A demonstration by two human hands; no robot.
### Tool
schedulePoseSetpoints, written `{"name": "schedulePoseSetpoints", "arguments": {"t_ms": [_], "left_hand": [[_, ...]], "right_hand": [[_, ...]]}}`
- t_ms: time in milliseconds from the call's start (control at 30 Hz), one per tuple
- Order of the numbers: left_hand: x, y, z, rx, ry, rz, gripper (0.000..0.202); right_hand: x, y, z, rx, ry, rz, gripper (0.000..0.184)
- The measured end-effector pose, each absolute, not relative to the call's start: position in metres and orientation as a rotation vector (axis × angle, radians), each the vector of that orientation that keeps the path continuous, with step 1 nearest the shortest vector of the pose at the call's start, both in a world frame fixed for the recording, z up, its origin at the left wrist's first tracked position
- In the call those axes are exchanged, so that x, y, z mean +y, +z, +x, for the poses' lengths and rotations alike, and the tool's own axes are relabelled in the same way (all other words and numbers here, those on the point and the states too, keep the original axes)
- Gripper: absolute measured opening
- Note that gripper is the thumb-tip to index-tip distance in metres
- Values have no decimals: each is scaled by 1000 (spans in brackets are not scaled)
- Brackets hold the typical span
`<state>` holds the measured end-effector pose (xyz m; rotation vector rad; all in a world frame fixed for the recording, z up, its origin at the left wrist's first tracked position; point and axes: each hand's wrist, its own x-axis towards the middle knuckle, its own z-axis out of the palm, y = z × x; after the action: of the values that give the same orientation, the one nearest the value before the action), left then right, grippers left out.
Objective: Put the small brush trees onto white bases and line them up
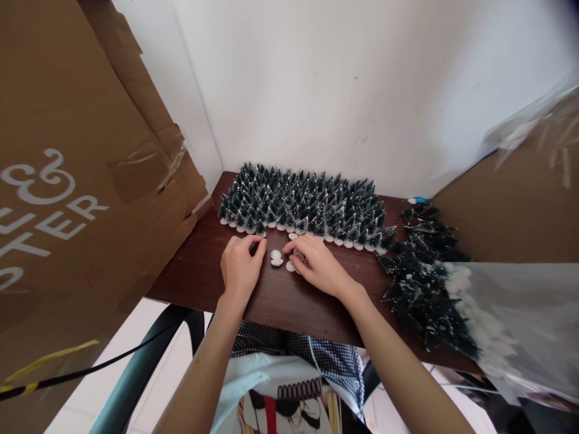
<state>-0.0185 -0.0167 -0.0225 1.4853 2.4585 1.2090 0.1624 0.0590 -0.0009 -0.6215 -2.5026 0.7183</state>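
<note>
My left hand (239, 265) is closed in a pinch, its thumb and forefinger at the base of a miniature snowy tree (260, 228) at the front left of the rows. My right hand (319, 265) hovers low over a few small white round bases (290, 266), thumb and forefinger apart; the palm hides part of them. Between the two hands lie more white bases (276, 258). Behind them, many miniature trees (307, 205), dark green with white-dusted tips, stand upright in tight rows on white bases.
A dark brown table (280, 304) stands against a white wall. On its right, loose miniature trees (420, 283) lie heaped beside a clear plastic bag (520, 319). A large cardboard box (90, 150) borders the left, another box (511, 199) the right. A blue-and-white item (419, 201) lies at the back.
</note>
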Motion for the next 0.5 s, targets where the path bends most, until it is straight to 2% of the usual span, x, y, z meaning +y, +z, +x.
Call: {"name": "schedulePoseSetpoints", "arguments": {"t_ms": [500], "left_hand": [[-16,-23,-19,2453,1169,1546,21]], "right_hand": [[60,-1,162,-2535,703,-634,15]]}}
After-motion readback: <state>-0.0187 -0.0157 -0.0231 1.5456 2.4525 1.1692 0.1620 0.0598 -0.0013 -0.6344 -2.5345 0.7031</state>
